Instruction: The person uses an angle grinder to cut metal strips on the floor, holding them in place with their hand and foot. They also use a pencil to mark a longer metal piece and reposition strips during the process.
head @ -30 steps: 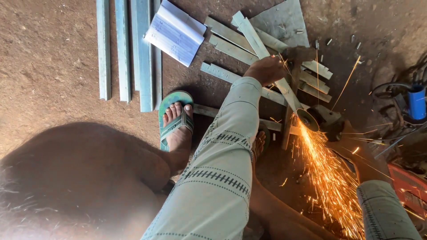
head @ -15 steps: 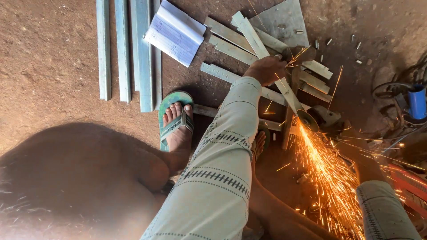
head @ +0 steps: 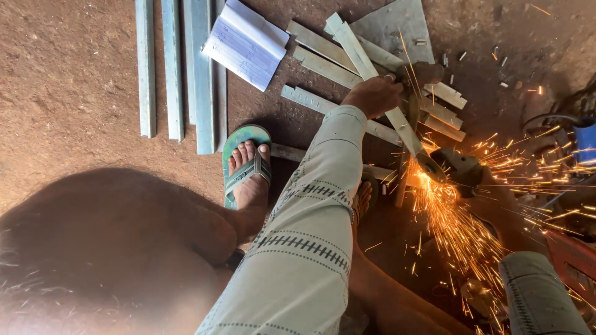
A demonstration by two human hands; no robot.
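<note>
My left hand (head: 372, 96) presses down on a long flat metal strip (head: 351, 43) that runs diagonally across a pile of similar strips on the dirt floor. My right hand (head: 500, 201) grips an angle grinder (head: 460, 167). The grinder's disc meets the lower end of the strip, and orange sparks (head: 456, 223) spray down and to the right. Sparks partly hide my right hand's fingers. My foot in a green sandal (head: 248, 167) stands just left of my left arm.
Several long metal bars (head: 174, 68) lie side by side at the upper left. A white folded sheet of paper (head: 245, 43) and a flat metal plate (head: 397, 25) lie near them. Short cut pieces (head: 442, 111) sit by the strip. A blue object (head: 586, 142) and cables are at the right edge.
Both hands stay where they were. The sparks now fan out wider, with more flying off to the right.
</note>
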